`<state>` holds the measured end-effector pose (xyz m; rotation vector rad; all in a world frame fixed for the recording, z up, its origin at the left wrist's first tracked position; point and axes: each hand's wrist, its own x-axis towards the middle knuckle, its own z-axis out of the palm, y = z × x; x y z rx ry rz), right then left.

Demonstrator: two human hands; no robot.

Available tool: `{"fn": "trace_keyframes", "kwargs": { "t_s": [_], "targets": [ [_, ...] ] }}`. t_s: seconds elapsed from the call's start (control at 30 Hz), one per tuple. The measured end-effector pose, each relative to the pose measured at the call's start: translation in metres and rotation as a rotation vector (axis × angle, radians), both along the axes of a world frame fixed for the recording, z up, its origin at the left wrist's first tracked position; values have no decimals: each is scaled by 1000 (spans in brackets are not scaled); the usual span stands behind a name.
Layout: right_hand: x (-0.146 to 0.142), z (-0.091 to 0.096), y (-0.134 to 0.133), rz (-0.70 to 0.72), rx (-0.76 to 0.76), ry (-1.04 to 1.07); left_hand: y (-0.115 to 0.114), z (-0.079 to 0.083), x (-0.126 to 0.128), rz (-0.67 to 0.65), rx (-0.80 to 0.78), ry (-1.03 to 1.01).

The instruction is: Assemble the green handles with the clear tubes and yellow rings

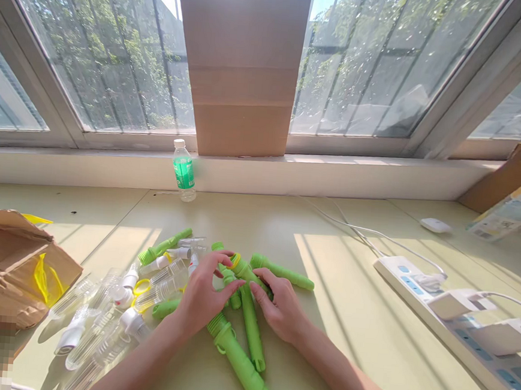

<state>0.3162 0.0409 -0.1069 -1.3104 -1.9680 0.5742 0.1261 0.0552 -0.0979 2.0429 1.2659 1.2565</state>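
The right hand [281,305] was closed around 1 green tube [250,276], with the thumb and the fingers pressing its body from 2 sides. The left hand [210,290] had its index finger at the yellow ring [235,261] on the far end of this tube; whether it gripped the ring firmly, I could not tell. Just beside and below the grip lay other green tubes [252,332], and 1 more [287,273] was just to its right. To the left of the grip were many clear plastic tubes [96,338], some with white caps, and farther left a cardboard box [3,259]. Beyond the grip, near the sill, stood a bottle [184,174] upright; its green label had white writing, too small to be read. Well to the right of the grip lay a power strip [449,324], and behind it a printed package [512,206], whose words were also not readable.
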Motion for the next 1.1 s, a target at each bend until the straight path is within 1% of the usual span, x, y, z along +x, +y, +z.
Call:
{"fn": "trace_keyframes", "kwargs": {
  "t_s": [0.13, 0.27, 0.47, 0.73, 0.8, 0.9, 1.0, 1.1],
  "targets": [
    [1, 3, 0, 20, 5, 22, -1, 1, 1, -48, -61, -33],
    [1, 4, 0, 17, 6, 35, -2, 0, 1, -40, -103, -69],
    [1, 2, 0, 59, -34, 48, -2, -1, 0, 6, -111, -60],
    [3, 6, -1, 95, -16, 42, -1, -3, -1, -7, -112, -89],
    [3, 8, 0, 96, 4, 33, -2, -4, -2, -1, -107, -93],
    [3, 12, 2, 79, 54, 16, -2, -5, -2, 1, -44, -106],
    [5, 20, 3, 2, 145, 9, 0, -6, -2, 23, -8, -132],
    [17, 35, -4, -102, 268, 44, 1, -7, -2, 36, -13, -150]
  ]
}}
